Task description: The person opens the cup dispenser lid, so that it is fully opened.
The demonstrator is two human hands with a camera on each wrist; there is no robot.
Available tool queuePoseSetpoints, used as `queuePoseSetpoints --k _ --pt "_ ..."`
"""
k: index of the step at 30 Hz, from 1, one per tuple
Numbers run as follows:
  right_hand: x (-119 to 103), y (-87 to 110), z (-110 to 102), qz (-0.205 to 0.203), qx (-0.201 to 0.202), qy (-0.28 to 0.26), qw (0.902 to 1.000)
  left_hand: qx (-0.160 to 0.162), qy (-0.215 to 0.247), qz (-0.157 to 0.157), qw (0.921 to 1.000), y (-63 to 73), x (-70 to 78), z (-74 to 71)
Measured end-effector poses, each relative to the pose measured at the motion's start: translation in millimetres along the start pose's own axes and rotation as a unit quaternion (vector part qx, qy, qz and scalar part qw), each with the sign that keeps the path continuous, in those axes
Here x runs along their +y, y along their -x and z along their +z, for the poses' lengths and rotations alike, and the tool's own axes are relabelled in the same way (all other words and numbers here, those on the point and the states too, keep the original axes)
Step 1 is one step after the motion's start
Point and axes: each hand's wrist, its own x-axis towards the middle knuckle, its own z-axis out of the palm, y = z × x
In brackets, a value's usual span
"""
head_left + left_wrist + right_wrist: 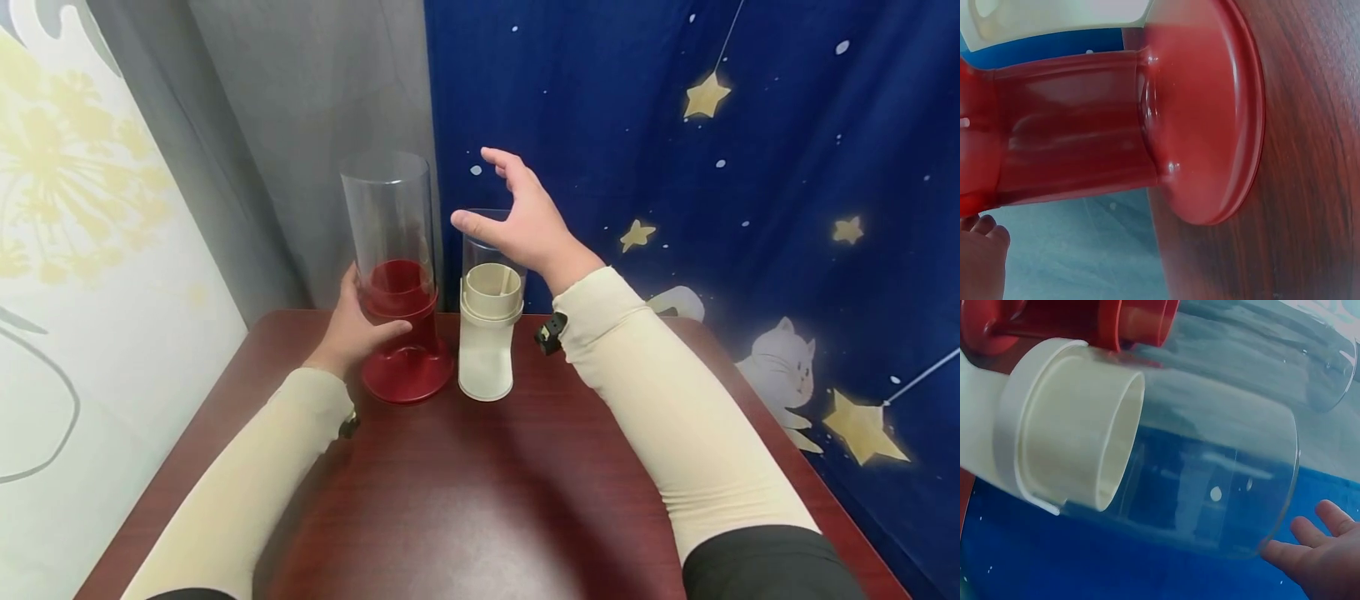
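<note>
A red stand (408,375) with a round foot carries a tall clear cylinder (386,208) on the table. My left hand (352,329) is beside this stand, its thumb stretched across the front and its fingers at the left side. In the left wrist view, fingertips (985,226) show right at the red collar. To the right stands a cream-white stand (486,358) with a shorter clear cylinder (1210,462) on top. My right hand (528,221) is spread at that cylinder's upper rim, fingers straight and thumb apart, with one fingertip right at the rim in the right wrist view.
Both stands are near the back edge of the dark red-brown wooden table (450,500). Behind it hang a grey curtain (315,100) and a blue curtain (600,100) with stars. A pale patterned panel (90,250) rises at the left.
</note>
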Motion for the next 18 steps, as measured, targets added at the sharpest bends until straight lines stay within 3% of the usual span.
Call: queuePoseSetpoints --k 18 --pt "-38.3 -32.6 28.1 0.005 -0.042 -0.009 0.9991 0.027 0.004 0.022 0.9994 -6.3 -3.3 10.0"
